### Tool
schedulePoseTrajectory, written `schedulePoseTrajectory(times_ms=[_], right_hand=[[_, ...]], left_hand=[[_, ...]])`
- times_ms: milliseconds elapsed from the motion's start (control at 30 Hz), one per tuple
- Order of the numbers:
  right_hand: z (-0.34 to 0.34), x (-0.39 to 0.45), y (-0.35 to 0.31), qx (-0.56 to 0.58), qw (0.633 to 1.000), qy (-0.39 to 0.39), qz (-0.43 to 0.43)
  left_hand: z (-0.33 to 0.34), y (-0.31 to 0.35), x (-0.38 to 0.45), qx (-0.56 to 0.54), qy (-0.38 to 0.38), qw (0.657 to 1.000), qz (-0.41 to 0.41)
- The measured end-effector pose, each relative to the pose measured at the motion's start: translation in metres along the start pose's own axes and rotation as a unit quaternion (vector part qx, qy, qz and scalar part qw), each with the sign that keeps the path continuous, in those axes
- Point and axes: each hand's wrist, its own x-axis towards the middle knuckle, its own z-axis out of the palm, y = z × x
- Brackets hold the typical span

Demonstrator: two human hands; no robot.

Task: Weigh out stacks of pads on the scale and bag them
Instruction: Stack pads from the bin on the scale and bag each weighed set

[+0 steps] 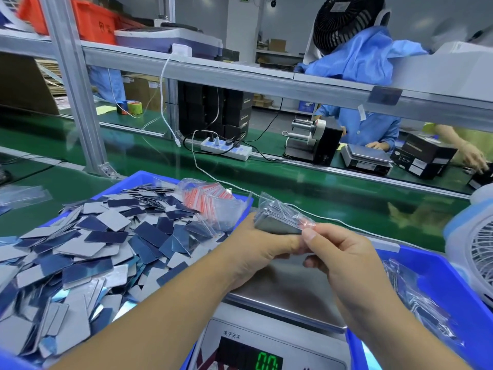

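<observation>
My left hand [256,249] grips a grey stack of pads [277,225] that sits inside a clear plastic bag [280,209], held above the scale's steel pan [290,292]. My right hand [336,252] pinches the bag's red-striped mouth at the stack's right end. The pan is bare and the green display [268,361] shows zeros. To the left, a blue bin [149,177] holds a heap of loose grey and dark-blue pads [88,249]. Several empty bags with red strips [210,201] lie on the heap's far right corner.
A second blue bin [440,279] at the right holds filled clear bags [416,300]. A white fan [474,249] stands at the far right. Beyond lie the green conveyor [293,182], a power strip [226,149], a white cable, and other workers at another scale.
</observation>
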Motion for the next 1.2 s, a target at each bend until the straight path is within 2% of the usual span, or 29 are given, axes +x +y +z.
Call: schedulePoseTrajectory(times_ms=[100,200,267,333,433,600,700,867,1200], right_hand=[[-0.004,0.004,0.001,-0.036,0.997,0.057,-0.030],[-0.011,0.006,-0.001,-0.130,0.983,0.081,-0.104],[-0.014,0.006,-0.002,-0.234,0.957,0.075,-0.158],[-0.014,0.005,-0.001,-0.341,0.914,0.057,-0.211],[-0.013,0.005,0.001,-0.393,0.886,0.029,-0.244],[-0.018,0.007,0.001,-0.350,0.913,0.002,-0.207],[-0.019,0.007,0.000,-0.311,0.933,0.012,-0.182],[-0.020,0.011,0.002,-0.198,0.978,0.007,-0.069],[-0.021,0.012,0.002,-0.155,0.985,0.024,-0.064]], left_hand=[[-0.002,0.003,0.000,-0.001,-0.058,0.998,-0.016],[-0.006,0.008,0.001,0.015,-0.062,0.998,-0.007],[-0.007,0.008,0.002,0.059,-0.050,0.997,0.014],[-0.006,0.004,0.002,0.086,-0.051,0.995,0.018],[-0.006,0.003,0.001,0.111,-0.067,0.992,0.009],[-0.010,0.009,0.002,0.075,-0.053,0.995,-0.036],[-0.013,0.011,0.003,0.075,-0.030,0.995,-0.056],[-0.016,0.010,0.006,0.051,0.000,0.997,-0.060],[-0.020,0.009,0.009,0.066,0.027,0.996,-0.059]])
